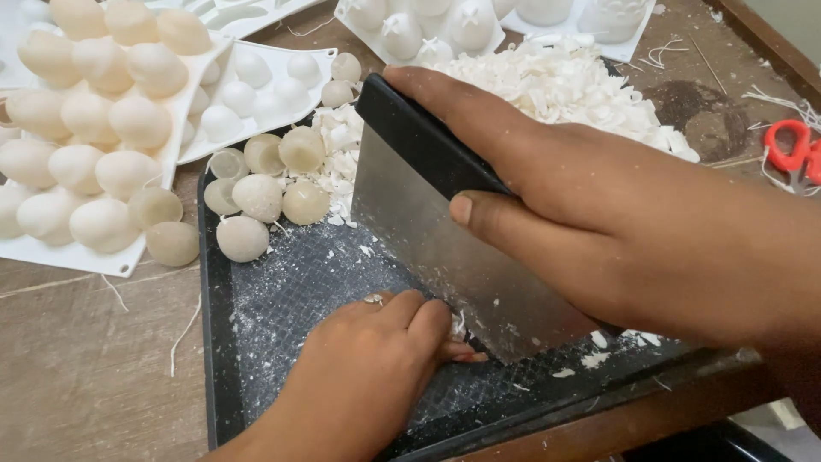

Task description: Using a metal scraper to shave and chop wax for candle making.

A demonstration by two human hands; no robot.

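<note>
Right hand (pixel 599 214) clamps the steel scraper (pixel 445 239) by its black top edge | blade slants across black tray (pixel 214 325) | left hand (pixel 376 368), curled, pinches a small wax piece (pixel 459 327) against blade's near face.

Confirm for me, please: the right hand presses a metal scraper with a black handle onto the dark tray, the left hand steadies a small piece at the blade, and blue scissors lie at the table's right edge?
Not quite: the scissors are red, not blue, as the head view shows. The rest stands: the right hand holds the black-handled scraper on the dark tray, and the left hand steadies a small piece at the blade.
</note>
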